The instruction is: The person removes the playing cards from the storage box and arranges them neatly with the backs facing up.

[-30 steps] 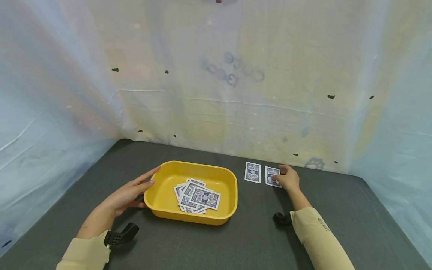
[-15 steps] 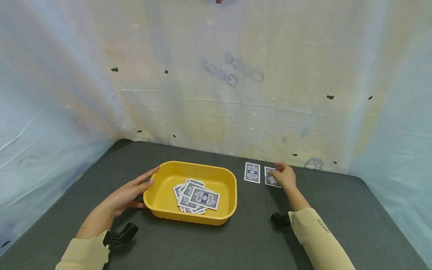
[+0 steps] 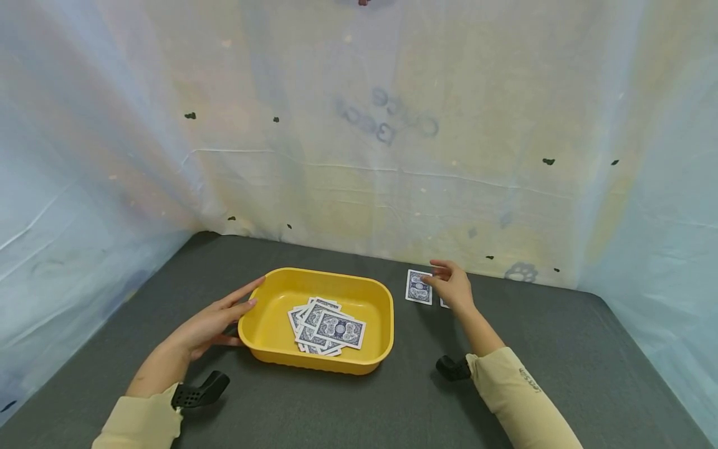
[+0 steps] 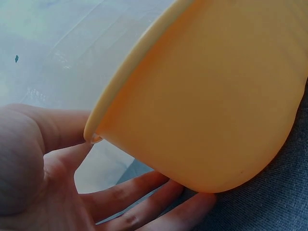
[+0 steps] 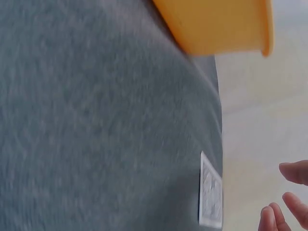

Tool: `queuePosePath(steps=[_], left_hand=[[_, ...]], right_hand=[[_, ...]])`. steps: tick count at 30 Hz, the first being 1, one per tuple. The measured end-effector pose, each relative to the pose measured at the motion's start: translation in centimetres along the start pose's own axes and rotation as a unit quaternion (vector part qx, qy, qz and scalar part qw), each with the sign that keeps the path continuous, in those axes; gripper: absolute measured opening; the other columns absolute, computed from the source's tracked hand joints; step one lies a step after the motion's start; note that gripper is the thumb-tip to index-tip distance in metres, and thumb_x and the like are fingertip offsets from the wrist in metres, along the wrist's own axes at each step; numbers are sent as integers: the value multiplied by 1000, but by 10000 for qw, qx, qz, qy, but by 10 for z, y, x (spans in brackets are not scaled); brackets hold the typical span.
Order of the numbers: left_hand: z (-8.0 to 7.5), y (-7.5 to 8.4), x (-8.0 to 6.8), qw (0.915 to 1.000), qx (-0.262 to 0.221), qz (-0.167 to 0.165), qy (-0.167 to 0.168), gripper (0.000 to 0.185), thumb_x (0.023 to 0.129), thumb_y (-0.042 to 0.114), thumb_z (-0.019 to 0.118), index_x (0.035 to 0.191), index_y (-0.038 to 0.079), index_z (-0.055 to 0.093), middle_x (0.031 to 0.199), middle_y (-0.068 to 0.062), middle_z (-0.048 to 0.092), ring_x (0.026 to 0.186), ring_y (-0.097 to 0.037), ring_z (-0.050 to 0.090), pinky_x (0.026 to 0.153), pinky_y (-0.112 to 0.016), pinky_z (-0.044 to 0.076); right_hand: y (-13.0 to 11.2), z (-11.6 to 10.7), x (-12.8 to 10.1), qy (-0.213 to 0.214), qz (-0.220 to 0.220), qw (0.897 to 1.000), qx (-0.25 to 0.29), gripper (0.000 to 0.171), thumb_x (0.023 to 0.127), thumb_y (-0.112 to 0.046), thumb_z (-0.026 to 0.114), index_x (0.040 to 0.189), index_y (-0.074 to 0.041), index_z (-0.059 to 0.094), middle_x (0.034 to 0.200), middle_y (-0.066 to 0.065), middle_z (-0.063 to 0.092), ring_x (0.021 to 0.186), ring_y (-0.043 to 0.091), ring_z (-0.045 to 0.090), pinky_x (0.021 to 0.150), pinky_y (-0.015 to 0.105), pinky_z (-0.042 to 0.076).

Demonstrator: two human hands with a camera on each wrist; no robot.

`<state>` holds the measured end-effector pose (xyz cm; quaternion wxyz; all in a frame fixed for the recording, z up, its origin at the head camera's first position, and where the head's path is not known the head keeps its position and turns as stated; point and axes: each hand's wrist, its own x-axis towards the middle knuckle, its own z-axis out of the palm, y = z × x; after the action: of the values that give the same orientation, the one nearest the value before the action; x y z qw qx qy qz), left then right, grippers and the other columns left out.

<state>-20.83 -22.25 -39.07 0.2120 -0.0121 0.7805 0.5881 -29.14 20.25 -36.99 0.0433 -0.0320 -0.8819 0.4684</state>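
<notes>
Right hand (image 3: 454, 290) moved left, grey tabletop (image 3: 336, 408), sheeting (image 3: 359, 202)

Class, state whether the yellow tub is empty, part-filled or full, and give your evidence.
Part-filled: playing cards lie overlapping inside the yellow tub, its bottom showing bare around them.

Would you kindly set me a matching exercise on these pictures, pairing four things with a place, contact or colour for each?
Column one
1. Left hand
2. Pile of cards
3. Right hand
4. Tabletop

Column two
A. near the two loose cards
B. dark grey
C. touching the yellow tray
D. inside the yellow tray

Right pairs: 1-C, 2-D, 3-A, 4-B
</notes>
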Motion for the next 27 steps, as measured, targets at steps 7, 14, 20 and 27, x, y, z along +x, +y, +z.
queuePosePath(steps=[7,14,20,27], left_hand=[[0,0,1,10000,16,-43,2,67,98,50,47,154,39,11,160,-19,1,137,-44,27,84,-48,52],[0,2,1,10000,15,-77,15,68,97,51,47,154,38,11,160,-19,1,137,-44,26,85,-48,52],[0,2,0,10000,35,-69,9,66,99,49,46,154,38,11,161,-19,0,138,-45,24,85,-49,52],[-1,1,-1,10000,-6,-47,-63,67,98,49,46,154,38,10,161,-19,-1,139,-44,24,86,-48,52]], right_hand=[[-12,9,-7,-144,-265,9995,88,48,90,-15,67,134,-4,52,130,25,55,116,36,54,96,48,47],[-25,17,-16,-398,-455,9975,366,46,88,-16,69,130,-5,56,124,22,58,111,32,56,91,42,50],[-39,24,-28,-640,-645,9950,426,43,89,-16,69,129,-6,57,122,21,59,110,31,57,89,39,51],[-50,35,-40,-890,-908,9906,510,39,87,-14,70,124,-6,61,117,20,62,99,26,60,85,34,51]])
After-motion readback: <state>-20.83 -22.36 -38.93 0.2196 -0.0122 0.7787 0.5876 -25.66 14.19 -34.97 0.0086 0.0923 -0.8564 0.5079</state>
